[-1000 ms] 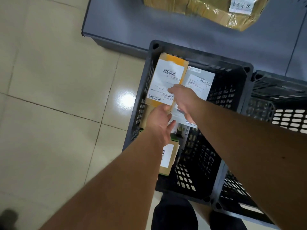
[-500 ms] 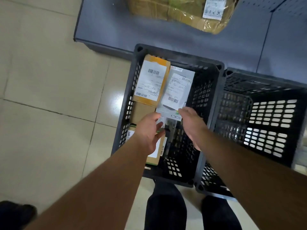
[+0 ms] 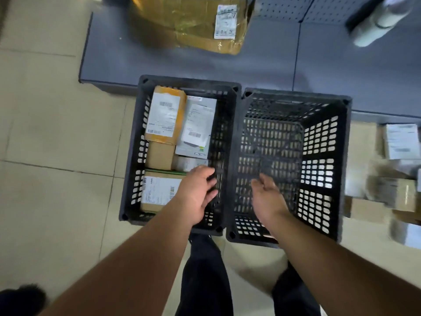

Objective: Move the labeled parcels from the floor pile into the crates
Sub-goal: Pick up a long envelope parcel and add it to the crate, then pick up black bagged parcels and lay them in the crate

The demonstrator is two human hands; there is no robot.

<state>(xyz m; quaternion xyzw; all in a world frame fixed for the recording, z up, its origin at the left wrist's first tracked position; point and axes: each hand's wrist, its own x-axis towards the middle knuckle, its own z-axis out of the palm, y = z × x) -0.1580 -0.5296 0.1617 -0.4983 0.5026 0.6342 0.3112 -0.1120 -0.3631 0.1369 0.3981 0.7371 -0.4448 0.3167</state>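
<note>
Pulling back from the left crate (image 3: 133, 179), both hands now empty: left hand (image 3: 197, 197) hovering over that crate's right wall, fingers (image 3: 210, 179) apart and loosely curled; right hand (image 3: 268, 199) hanging over the empty right crate (image 3: 341, 169), palm up, fingers (image 3: 262, 181) spread. Resting inside the left crate, released: the orange parcel (image 3: 165, 115) and grey parcel (image 3: 198, 128) side by side at the far end, more labeled boxes nearer. Waiting at far right on the floor, blurred: the remaining parcel pile (image 3: 391, 179). Likely turning toward it for the next pickup. Lying beyond, on the grey platform (image 3: 136, 62): one large taped box (image 3: 196, 21).
</note>
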